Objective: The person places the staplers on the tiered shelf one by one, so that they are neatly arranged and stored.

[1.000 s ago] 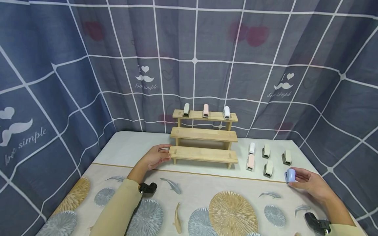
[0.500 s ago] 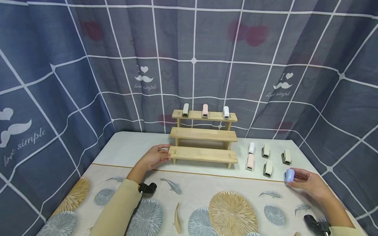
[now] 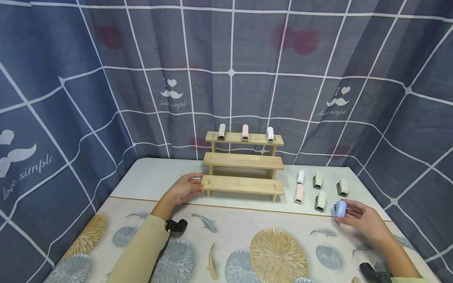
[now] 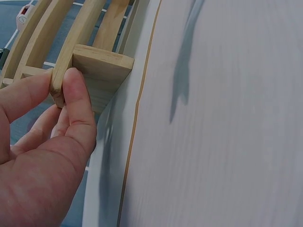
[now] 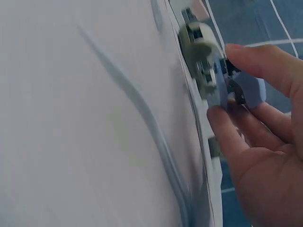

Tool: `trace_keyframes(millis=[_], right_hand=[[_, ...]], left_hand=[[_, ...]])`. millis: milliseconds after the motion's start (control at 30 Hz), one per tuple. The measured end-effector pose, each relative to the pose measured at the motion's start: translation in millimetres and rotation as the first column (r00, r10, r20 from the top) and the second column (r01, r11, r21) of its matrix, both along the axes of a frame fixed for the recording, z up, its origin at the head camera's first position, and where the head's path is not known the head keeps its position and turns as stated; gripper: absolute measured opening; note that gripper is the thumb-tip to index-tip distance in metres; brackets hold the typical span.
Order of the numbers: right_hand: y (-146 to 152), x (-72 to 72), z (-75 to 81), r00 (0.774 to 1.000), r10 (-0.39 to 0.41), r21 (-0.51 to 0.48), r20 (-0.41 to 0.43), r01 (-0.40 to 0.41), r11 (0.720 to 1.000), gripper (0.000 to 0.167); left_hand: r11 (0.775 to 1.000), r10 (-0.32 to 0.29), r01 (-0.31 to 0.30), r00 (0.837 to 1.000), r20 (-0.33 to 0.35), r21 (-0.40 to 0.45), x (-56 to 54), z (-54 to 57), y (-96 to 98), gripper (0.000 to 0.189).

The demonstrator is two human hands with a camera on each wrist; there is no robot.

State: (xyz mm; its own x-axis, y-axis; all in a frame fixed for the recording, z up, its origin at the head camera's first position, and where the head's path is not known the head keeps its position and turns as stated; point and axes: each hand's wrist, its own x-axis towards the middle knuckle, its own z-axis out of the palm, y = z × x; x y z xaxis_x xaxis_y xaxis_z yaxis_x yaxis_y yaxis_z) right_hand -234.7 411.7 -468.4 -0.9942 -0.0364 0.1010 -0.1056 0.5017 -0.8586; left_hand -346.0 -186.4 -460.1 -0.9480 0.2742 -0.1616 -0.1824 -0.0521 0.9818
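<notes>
My left hand (image 3: 185,188) pinches the left end of the lowest step of a three-step wooden display stand (image 3: 244,184). In the left wrist view, thumb and fingers close around the end of that wooden board (image 4: 87,30). On the right, my right hand (image 3: 366,220) holds a small blue hole punch (image 3: 340,208) between thumb and fingers. The right wrist view shows its metal mechanism and blue lever (image 5: 253,90), in line with a cream hole punch (image 5: 201,45) behind it.
Cream, pink (image 3: 299,193) and white (image 3: 301,177) punches stand right of the stand. Its top step carries a cream punch (image 3: 221,131), a pink one (image 3: 245,133) and a white one (image 3: 270,134). A checked curtain (image 3: 205,90) surrounds the table.
My right hand has moved slightly left with the blue hole punch, toward the cream ones. The left hand stays on the stand.
</notes>
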Motion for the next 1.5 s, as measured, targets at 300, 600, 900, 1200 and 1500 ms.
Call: trace_keyframes(millis=[300,600,900,1200,1500], right_hand=[[-27,6.3,9.6,0.996,0.057,-0.134,-0.064,-0.065,0.989,0.065],[-69,6.9,24.8,0.993,0.111,-0.205,-0.042,-0.117,0.972,0.072],[-116,-3.2,23.5,0.973,0.222,-0.256,-0.065,-0.231,0.939,0.076],[-160,-22.7,20.1,0.961,0.269,-0.295,-0.07,-0.278,0.914,0.076],[-202,-44.8,29.4,0.93,0.353,-0.35,-0.105,-0.367,0.862,0.074]], left_hand=[[1.0,0.0,0.0,1.0,0.0,0.006,-2.2,-0.6,0.1,0.064],[1.0,0.004,-0.005,1.0,-0.007,-0.007,-2.3,1.3,0.3,0.063],[1.0,0.002,-0.002,1.0,0.0,-0.001,-2.0,1.5,0.3,0.063],[1.0,-0.012,0.013,1.0,-0.008,0.01,-0.9,0.9,-1.9,0.064],[1.0,-0.006,0.006,1.0,-0.011,0.028,-0.1,-1.8,-1.9,0.065]])
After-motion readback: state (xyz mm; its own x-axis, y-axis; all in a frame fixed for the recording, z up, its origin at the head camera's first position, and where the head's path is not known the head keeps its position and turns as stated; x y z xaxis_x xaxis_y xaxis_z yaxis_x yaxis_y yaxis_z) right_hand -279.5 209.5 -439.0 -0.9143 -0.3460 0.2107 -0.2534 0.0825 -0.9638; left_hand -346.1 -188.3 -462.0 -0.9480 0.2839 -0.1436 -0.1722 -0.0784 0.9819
